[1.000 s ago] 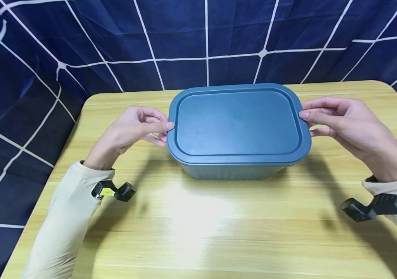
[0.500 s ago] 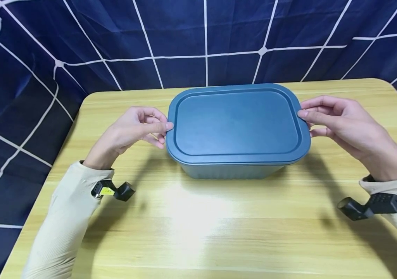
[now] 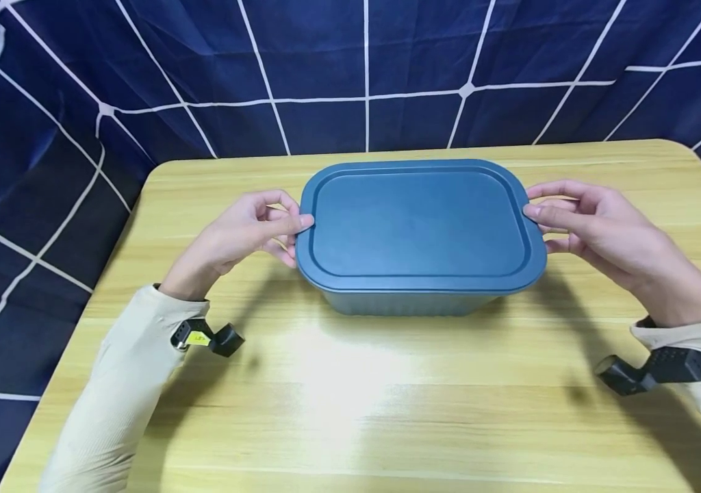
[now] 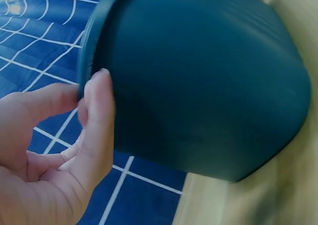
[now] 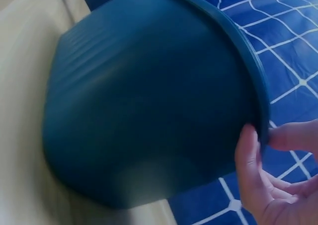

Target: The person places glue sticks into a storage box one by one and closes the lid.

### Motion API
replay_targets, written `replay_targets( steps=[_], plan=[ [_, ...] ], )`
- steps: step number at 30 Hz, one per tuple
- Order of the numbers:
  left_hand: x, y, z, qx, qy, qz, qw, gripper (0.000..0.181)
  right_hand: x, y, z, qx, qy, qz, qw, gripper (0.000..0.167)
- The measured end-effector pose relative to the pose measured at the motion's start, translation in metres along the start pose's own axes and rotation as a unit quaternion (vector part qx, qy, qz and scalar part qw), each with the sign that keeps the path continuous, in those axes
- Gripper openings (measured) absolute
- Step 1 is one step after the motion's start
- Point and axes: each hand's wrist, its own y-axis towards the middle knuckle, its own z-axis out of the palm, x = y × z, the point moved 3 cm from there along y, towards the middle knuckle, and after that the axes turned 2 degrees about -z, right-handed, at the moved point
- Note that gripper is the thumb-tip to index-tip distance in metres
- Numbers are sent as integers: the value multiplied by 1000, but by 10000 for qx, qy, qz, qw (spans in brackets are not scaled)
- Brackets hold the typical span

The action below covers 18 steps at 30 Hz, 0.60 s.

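Note:
A blue-green rectangular storage box (image 3: 412,305) stands on the wooden table, its matching lid (image 3: 418,222) lying over the top. My left hand (image 3: 248,229) pinches the lid's left end, thumb on the upper face and fingers beneath the rim. At the opposite end my right hand (image 3: 603,236) pinches the rim the same way. From the left wrist view, fingers (image 4: 99,101) curl under the rim against the box's end wall (image 4: 198,86). The right wrist view has a fingertip (image 5: 248,140) tucked below the rim beside the other end wall (image 5: 149,96). Whatever the box contains is hidden.
The light wooden table (image 3: 350,424) extends in front of the box and to both sides. Behind it hangs a dark blue cloth (image 3: 320,55) with white grid lines, which also covers the left side. Each sleeved wrist carries a small black camera (image 3: 624,375).
The lid's far edge has come down and nearer over the last half second. My right hand has lowered slightly, and my left hand has shifted a little to the right. Both keep their pinch.

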Motion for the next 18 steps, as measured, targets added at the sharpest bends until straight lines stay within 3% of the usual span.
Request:
replay_targets(
  steps=[6,12,18],
  plan=[
    [4,3,8,244,-364,-102,9990,21,-5,0,-1,74,446,29,9990,25],
    [5,2,11,145,-376,-40,9992,22,-10,-2,0,299,940,-302,9947,28],
    [6,2,12,160,-333,-82,9993,22,-13,-2,0,330,1093,-262,9931,30]
  ],
)
